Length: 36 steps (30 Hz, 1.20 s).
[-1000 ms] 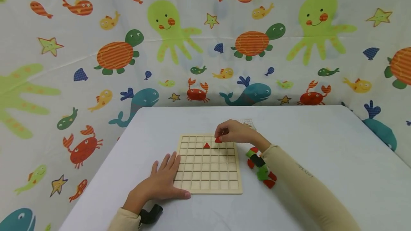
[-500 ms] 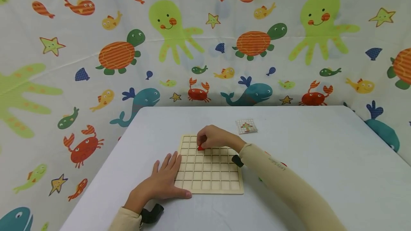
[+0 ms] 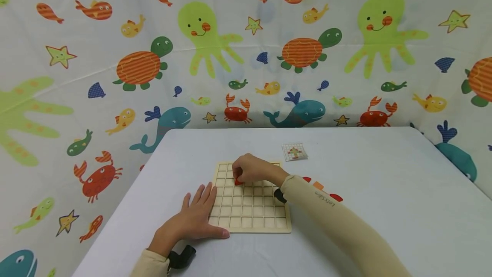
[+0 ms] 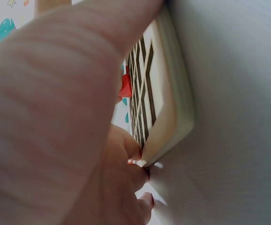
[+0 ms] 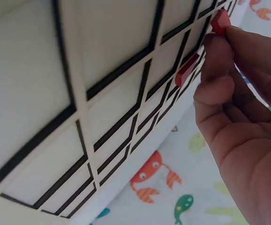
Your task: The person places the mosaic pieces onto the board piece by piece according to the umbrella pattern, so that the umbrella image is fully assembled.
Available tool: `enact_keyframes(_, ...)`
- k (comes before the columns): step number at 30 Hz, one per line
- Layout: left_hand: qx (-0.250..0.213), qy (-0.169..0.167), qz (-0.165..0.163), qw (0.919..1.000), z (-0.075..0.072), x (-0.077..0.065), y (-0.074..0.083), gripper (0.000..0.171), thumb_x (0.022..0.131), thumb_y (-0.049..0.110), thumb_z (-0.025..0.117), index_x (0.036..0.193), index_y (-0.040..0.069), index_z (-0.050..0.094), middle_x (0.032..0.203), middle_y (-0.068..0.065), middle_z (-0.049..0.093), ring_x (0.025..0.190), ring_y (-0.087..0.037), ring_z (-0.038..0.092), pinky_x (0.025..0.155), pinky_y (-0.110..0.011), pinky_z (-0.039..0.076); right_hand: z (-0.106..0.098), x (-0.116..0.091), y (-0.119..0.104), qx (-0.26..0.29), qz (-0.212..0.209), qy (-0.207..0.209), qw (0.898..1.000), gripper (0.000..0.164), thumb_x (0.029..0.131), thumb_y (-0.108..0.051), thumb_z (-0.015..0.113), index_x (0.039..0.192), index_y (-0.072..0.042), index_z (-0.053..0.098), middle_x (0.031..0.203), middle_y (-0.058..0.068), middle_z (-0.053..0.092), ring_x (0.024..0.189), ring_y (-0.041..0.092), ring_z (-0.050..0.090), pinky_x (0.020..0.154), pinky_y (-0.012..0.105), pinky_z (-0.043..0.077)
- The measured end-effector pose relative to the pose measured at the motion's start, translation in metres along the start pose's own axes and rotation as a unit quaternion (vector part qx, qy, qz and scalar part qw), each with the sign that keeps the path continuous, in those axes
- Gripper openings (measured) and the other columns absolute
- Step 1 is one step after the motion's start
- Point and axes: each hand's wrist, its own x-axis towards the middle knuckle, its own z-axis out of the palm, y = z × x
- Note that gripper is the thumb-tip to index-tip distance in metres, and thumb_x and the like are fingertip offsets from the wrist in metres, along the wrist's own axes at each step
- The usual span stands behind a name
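A pale wooden grid board (image 3: 251,212) lies on the white table. My left hand (image 3: 196,215) rests at its left edge with straight, spread fingers, the thumb by the front left corner. Over the upper left squares, my right hand (image 3: 254,169) pinches a small red block (image 5: 221,22) between thumb and fingertips, right at the grid. A second red block (image 5: 187,71) sits on the board close by; in the head view the right hand hides it. The left wrist view shows red (image 4: 125,86) beyond the board's edge.
Behind the board lies a small card (image 3: 294,151) with a gridded coloured picture. Right of the board, an orange block (image 3: 318,185) and red blocks (image 3: 336,197) show past the right sleeve, which covers others. A sea-animal cloth hangs behind the table.
My right hand has moved left across the board with the red block, then slightly nearer. Its arm now covers most of the loose blocks and has uncovered the card. The left hand stays put.
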Motion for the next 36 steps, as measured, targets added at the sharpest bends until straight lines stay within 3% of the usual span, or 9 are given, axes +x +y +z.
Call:
enact_keyframes(7, -0.001, 0.003, 0.001, 1.0, 0.002, 0.0, 0.0, 0.139, 0.074, 0.072, 0.085, 0.169, -0.003, 0.018, 0.177, -0.025, 0.01, 0.161, -0.049, 0.004, 0.119, -0.077, -0.001, 0.005, -0.001, 0.001, -0.036, -0.003, 0.019, 0.999, 0.011, 0.095, 0.002, 0.073, 0.088, -0.007, 0.073, 0.081, -0.004, 0.067, 0.076, 0.011, 0.059, 0.073, 0.026, 0.052)
enact_keyframes(18, -0.006, 0.003, 0.002, 1.0, 0.0, -0.002, 0.001, 0.138, 0.074, 0.071, 0.086, 0.169, -0.004, 0.017, 0.176, -0.025, 0.01, 0.161, -0.05, 0.004, 0.119, -0.077, -0.001, 0.01, 0.0, -0.006, -0.107, -0.022, 0.021, 0.994, 0.021, 0.096, 0.002, 0.073, 0.079, -0.011, 0.071, 0.075, -0.003, 0.064, 0.074, 0.014, 0.057, 0.069, 0.028, 0.05)
enact_keyframes(28, -0.004, 0.0, 0.001, 1.0, -0.001, -0.001, 0.001, 0.139, 0.075, 0.071, 0.085, 0.169, -0.004, 0.016, 0.176, -0.026, 0.009, 0.161, -0.05, 0.003, 0.12, -0.077, -0.001, 0.014, -0.003, -0.004, -0.071, -0.029, 0.011, 0.997, 0.015, 0.098, -0.001, 0.074, 0.086, -0.009, 0.076, 0.079, -0.004, 0.069, 0.072, 0.009, 0.059, 0.069, 0.025, 0.051)
enact_keyframes(36, -0.007, -0.003, 0.002, 1.0, -0.001, -0.001, 0.001, 0.138, 0.075, 0.071, 0.085, 0.169, -0.004, 0.016, 0.176, -0.026, 0.009, 0.161, -0.05, 0.003, 0.12, -0.077, -0.002, 0.007, -0.01, 0.0, -0.055, -0.045, 0.027, 0.997, 0.013, 0.097, 0.003, 0.072, 0.09, -0.006, 0.078, 0.08, -0.003, 0.069, 0.071, 0.011, 0.056, 0.069, 0.024, 0.049)
